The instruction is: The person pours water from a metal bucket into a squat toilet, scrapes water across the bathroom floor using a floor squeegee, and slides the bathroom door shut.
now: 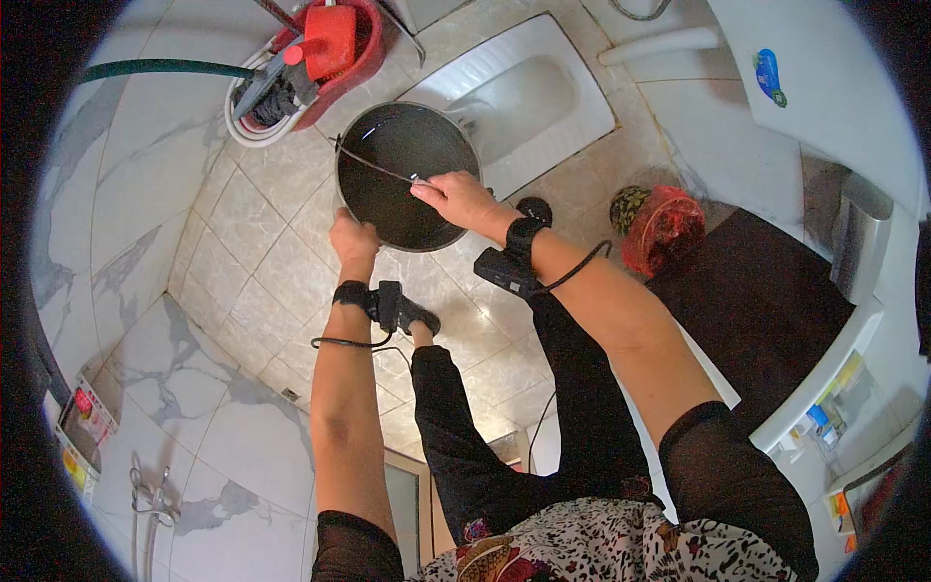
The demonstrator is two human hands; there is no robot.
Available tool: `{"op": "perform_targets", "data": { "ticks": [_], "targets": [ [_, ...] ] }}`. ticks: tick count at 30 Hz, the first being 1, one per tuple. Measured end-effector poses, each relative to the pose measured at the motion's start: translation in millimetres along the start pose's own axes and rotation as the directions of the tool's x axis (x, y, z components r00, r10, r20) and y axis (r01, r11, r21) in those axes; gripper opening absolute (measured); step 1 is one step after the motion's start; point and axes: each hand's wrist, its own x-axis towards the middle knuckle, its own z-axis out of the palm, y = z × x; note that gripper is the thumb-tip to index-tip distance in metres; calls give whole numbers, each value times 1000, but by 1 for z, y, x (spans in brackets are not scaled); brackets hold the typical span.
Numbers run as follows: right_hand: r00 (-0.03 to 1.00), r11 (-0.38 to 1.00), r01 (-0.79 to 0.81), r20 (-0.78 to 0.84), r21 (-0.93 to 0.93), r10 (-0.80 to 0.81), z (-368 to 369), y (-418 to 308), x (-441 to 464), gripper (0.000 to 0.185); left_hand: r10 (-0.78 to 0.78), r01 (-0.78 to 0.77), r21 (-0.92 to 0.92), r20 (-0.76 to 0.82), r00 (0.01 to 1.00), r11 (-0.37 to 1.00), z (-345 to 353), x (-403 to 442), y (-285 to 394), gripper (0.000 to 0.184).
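A dark round bucket (407, 131) is held out in front of me over the tiled floor, next to the white squat toilet (598, 121). What lies inside it is dark, with a few glints like liquid. Across its mouth runs a thin wire handle (373, 165). My right hand (463, 202) is closed around this handle near the middle of the opening. At the bucket's near left edge, my left hand (353, 236) grips the side, its fingers partly hidden. Both wrists wear black straps with small boxes and cables.
A red tub (371, 48) with a red container (331, 41) and a white-rimmed basin (240, 131) stand at the far left. A green hose (165, 68) reaches them. At right are a red mesh bag (669, 233), a dark mat (752, 310) and a white washbasin (824, 364).
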Motion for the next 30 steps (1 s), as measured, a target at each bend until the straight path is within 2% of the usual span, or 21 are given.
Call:
{"op": "perform_targets", "data": {
  "ticks": [2, 5, 11, 14, 17, 20, 23, 26, 29, 30],
  "targets": [
    [999, 999, -32, -6, 17, 32, -2, 0, -1, 44, 18, -18, -6, -3, 1000, 1000, 1, -1, 2, 13],
    [998, 998, -56, 9, -9, 56, -10, 0, 0, 43, -186, 184, 27, 140, 973, 983, -20, -4, 45, 23],
    [997, 997, -76, -31, -31, 75, -17, 17, 0, 41, -137, 153, -72, 186, 973, 986, -8, 4, 66, 23],
    [995, 995, -91, -31, -32, 90, -20, 16, -1, 41, -65, 57, 65, 120, 991, 996, 5, 13, 59, 24],
    [993, 995, -103, -53, -7, 102, -20, 18, -2, 41, -115, 97, 114, 163, 980, 989, -13, 10, 87, 25],
    [992, 997, -77, -100, -9, 76, -17, 20, -4, 42, -173, 171, 26, 225, 959, 985, -20, 11, 98, 25],
    [991, 994, -101, -90, 35, 103, -16, 23, -1, 42, 43, -51, 157, 53, 998, 986, 1, 18, 78, 15],
    [991, 998, -61, -117, 11, 62, -13, 29, 1, 43, 86, -93, 170, 47, 995, 981, -4, 18, 80, 16],
    [989, 997, -82, -124, -8, 80, -19, 21, -1, 43, 49, -53, 78, 45, 998, 996, 2, 23, 77, 15],
    [989, 996, -86, -119, 13, 87, -18, 28, 6, 43, -6, 0, 75, 84, 996, 997, 1, 28, 82, 17]
  ]
}}
